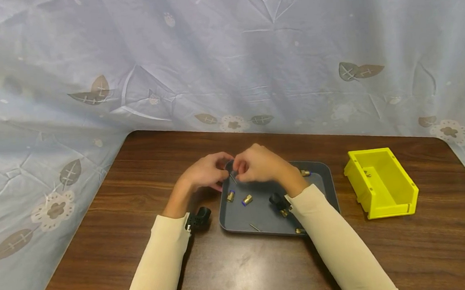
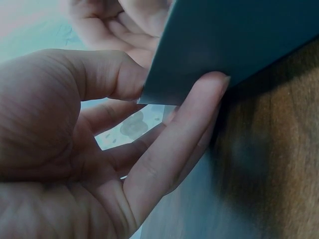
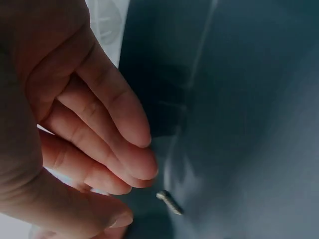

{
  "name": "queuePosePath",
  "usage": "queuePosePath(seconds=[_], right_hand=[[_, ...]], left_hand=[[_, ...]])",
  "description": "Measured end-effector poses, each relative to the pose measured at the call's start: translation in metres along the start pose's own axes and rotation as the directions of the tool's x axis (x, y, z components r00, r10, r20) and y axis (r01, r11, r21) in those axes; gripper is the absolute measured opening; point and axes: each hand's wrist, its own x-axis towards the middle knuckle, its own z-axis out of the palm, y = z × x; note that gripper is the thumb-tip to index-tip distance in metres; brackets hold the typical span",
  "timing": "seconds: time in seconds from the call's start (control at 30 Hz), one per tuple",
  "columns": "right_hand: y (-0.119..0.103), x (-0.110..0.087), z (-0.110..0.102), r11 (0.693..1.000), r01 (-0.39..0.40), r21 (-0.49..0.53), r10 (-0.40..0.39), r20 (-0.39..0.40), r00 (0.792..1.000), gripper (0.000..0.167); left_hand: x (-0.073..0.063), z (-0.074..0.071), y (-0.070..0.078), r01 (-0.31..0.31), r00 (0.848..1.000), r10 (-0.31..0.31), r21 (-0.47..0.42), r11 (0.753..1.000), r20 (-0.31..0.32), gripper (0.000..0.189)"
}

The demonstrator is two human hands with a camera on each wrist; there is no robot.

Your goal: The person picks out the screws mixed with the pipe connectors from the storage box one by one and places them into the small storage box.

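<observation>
My left hand (image 1: 207, 170) grips the far-left corner of a grey tray (image 1: 238, 222). In the left wrist view its thumb (image 2: 112, 77) is at the rim while a finger (image 2: 172, 149) lies along the tray's outer wall. Over the same corner, inside the tray, is my right hand (image 1: 260, 163), its fingers loosely bent and nothing visible between them. Close to those fingertips a small metal screw (image 3: 170, 202) lies on the tray floor. Brass fittings with blue rings, such as one fitting (image 1: 230, 196) and another fitting (image 1: 247, 200), lie nearer the front.
A yellow bin (image 1: 406, 195) stands right of the tray, with a small piece (image 1: 367, 173) inside. A thin metal pin or screw (image 1: 255, 227) lies near the tray's front edge. More fittings are on the tray's right side, partly behind the right arm. A patterned curtain (image 1: 226, 63) hangs behind the wooden table (image 1: 137, 180).
</observation>
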Motion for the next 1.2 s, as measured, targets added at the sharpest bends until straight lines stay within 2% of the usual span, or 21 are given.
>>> queuePosePath(seconds=[0.13,0.3,0.5,0.73,0.9,1.2], right_hand=[[-0.001,0.004,0.007,0.999,-0.013,-0.052,0.015,0.042,0.999,0.022],[-0.003,0.008,0.014,0.994,-0.033,-0.100,0.039,0.054,0.998,0.019],[-0.010,0.013,0.020,0.979,-0.101,-0.177,0.106,0.021,0.994,0.012],[-0.012,0.014,0.025,0.956,-0.160,-0.245,0.163,-0.009,0.987,0.013],[-0.008,0.012,0.026,0.957,-0.172,-0.233,0.174,-0.011,0.985,0.014],[-0.001,0.010,0.024,0.968,-0.175,-0.182,0.183,0.029,0.983,0.011]], left_hand=[[-0.001,0.000,0.002,0.002,1.000,-0.002,0.005,1.000,0.002,0.055],[-0.002,0.000,0.002,0.000,1.000,0.000,0.007,1.000,0.001,0.055],[-0.002,0.000,0.002,0.001,1.000,-0.001,0.004,1.000,0.001,0.054],[-0.001,0.000,0.001,0.002,1.000,-0.002,0.016,1.000,0.000,0.057],[-0.001,0.000,0.002,0.004,1.000,-0.004,0.006,1.000,0.006,0.056],[0.000,0.000,0.000,-0.003,1.000,0.003,-0.011,1.000,0.003,0.056]])
